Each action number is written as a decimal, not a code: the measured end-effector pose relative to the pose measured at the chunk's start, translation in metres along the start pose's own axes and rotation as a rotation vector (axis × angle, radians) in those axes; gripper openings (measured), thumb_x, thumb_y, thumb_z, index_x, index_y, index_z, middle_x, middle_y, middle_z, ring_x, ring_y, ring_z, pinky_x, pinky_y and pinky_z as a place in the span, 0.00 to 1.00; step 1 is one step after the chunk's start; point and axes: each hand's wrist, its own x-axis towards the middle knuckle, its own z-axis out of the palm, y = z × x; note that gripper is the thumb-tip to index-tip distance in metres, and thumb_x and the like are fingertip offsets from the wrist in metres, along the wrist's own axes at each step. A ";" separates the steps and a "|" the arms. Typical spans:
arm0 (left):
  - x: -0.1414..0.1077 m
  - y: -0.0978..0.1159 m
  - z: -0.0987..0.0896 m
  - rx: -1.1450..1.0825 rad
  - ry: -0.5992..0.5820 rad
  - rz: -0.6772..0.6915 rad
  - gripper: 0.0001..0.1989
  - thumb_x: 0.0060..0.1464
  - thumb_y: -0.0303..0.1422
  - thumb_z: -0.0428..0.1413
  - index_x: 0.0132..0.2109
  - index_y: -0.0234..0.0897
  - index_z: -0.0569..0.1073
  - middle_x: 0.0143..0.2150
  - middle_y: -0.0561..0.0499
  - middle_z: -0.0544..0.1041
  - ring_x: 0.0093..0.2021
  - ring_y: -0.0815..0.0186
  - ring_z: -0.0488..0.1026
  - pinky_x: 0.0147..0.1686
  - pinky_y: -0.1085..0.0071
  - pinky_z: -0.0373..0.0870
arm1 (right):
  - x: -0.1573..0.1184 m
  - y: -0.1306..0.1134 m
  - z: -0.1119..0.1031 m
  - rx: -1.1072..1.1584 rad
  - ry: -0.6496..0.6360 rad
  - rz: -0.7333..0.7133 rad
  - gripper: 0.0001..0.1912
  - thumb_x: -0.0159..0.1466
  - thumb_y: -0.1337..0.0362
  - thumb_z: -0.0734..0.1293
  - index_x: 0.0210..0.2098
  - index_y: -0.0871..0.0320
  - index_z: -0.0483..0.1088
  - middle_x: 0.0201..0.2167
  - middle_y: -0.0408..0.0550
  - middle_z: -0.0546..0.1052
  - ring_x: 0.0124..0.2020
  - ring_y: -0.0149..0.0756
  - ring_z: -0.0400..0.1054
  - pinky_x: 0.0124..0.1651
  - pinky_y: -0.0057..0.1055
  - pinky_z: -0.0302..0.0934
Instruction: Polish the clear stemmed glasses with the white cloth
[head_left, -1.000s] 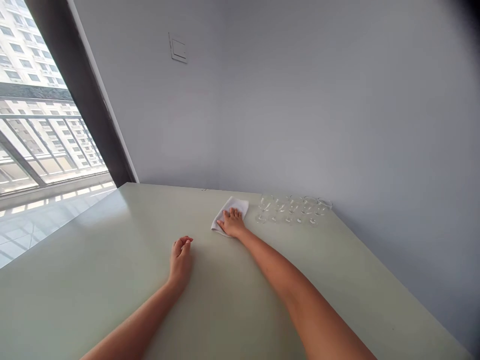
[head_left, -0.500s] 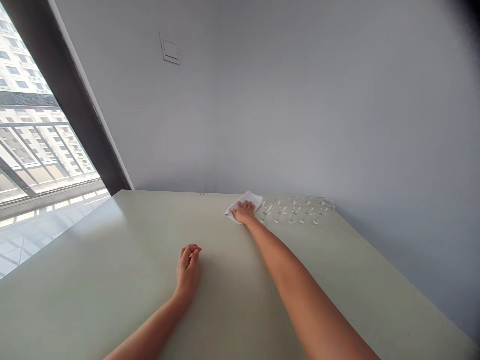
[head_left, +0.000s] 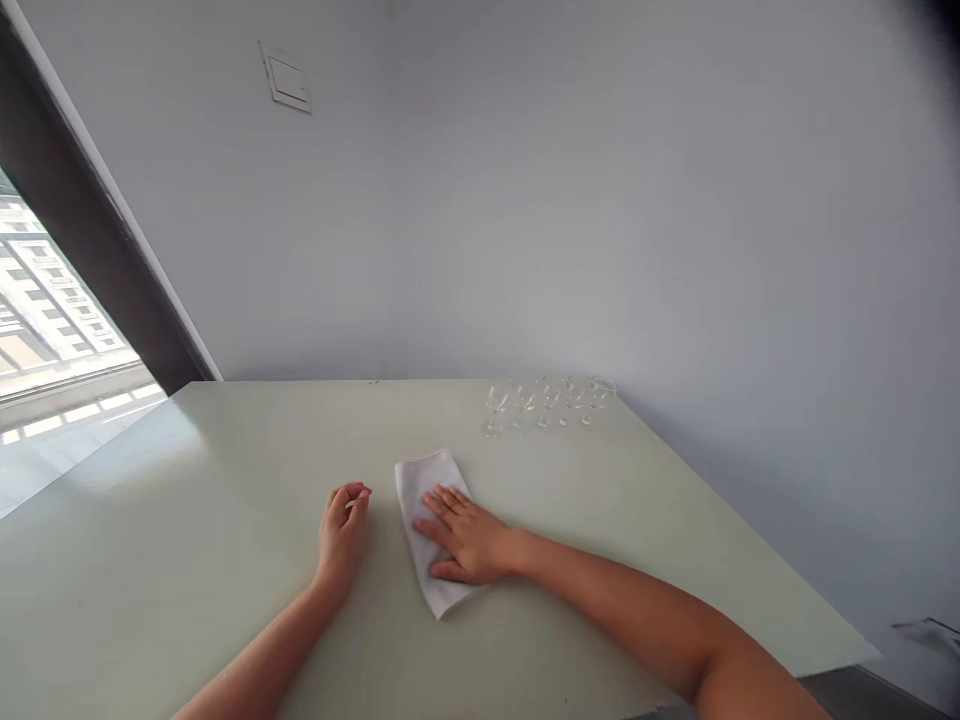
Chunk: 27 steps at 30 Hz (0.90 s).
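Note:
My right hand point(head_left: 465, 540) lies palm down with its fingers spread, pressing on a folded white cloth point(head_left: 420, 480) on the table. The cloth's far end and left edge stick out beyond the fingers. To the left of the cloth, my left hand point(head_left: 345, 525) rests on the tabletop point(head_left: 225, 560). Its fingers are curled in towards the thumb, and I see nothing in them. Several clear stemmed glasses point(head_left: 496, 400) stand in a row at the table's far right, beyond both hands and apart from them.
A pale grey wall point(head_left: 562, 200) rises behind the table and along its right side. A light switch point(head_left: 289, 82) is on the wall at the upper left. Further left, a dark frame point(head_left: 82, 180) borders a window with buildings outside.
My right hand has drawn the cloth from beside the glasses back towards me, to the table's middle. My left hand keeps its curled pose. The view has turned slightly right.

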 end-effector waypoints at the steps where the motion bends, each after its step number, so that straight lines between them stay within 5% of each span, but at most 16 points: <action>1: 0.000 0.000 0.000 0.007 -0.001 -0.006 0.13 0.50 0.42 0.47 0.36 0.39 0.68 0.41 0.50 0.69 0.43 0.62 0.66 0.39 0.68 0.62 | -0.012 0.007 -0.002 -0.007 0.003 0.039 0.36 0.61 0.45 0.53 0.63 0.57 0.45 0.65 0.54 0.36 0.65 0.46 0.24 0.63 0.44 0.27; 8: -0.004 0.002 -0.003 0.025 -0.026 -0.019 0.14 0.49 0.43 0.47 0.36 0.39 0.69 0.41 0.49 0.70 0.40 0.62 0.67 0.34 0.70 0.63 | -0.107 0.093 -0.018 -0.099 0.074 0.398 0.34 0.63 0.46 0.50 0.62 0.58 0.48 0.65 0.53 0.43 0.65 0.44 0.32 0.64 0.44 0.31; 15: -0.006 0.004 -0.006 0.062 -0.058 -0.014 0.14 0.49 0.43 0.48 0.37 0.40 0.69 0.41 0.50 0.70 0.37 0.64 0.68 0.34 0.69 0.63 | -0.275 0.156 -0.014 -0.265 0.170 1.023 0.37 0.62 0.43 0.46 0.62 0.61 0.50 0.64 0.56 0.47 0.64 0.47 0.37 0.63 0.43 0.37; 18: -0.006 0.005 -0.005 0.077 -0.053 -0.004 0.14 0.49 0.43 0.48 0.36 0.39 0.69 0.39 0.50 0.71 0.37 0.63 0.68 0.34 0.69 0.63 | -0.336 0.152 0.006 -0.289 0.197 1.202 0.38 0.61 0.42 0.45 0.62 0.59 0.49 0.64 0.55 0.47 0.64 0.47 0.38 0.62 0.44 0.40; 21: -0.007 0.006 -0.004 0.082 -0.050 0.010 0.14 0.49 0.43 0.48 0.35 0.39 0.69 0.38 0.50 0.71 0.36 0.64 0.68 0.33 0.69 0.63 | -0.368 0.133 0.029 -0.328 0.236 1.280 0.38 0.60 0.42 0.45 0.62 0.58 0.48 0.64 0.55 0.48 0.64 0.48 0.39 0.62 0.45 0.42; 27: -0.008 0.011 -0.002 0.091 -0.063 0.024 0.12 0.49 0.42 0.48 0.34 0.40 0.69 0.37 0.50 0.71 0.33 0.65 0.68 0.31 0.70 0.63 | -0.352 0.082 0.051 -0.325 0.273 1.190 0.38 0.60 0.41 0.47 0.63 0.57 0.48 0.64 0.53 0.44 0.64 0.48 0.36 0.62 0.47 0.42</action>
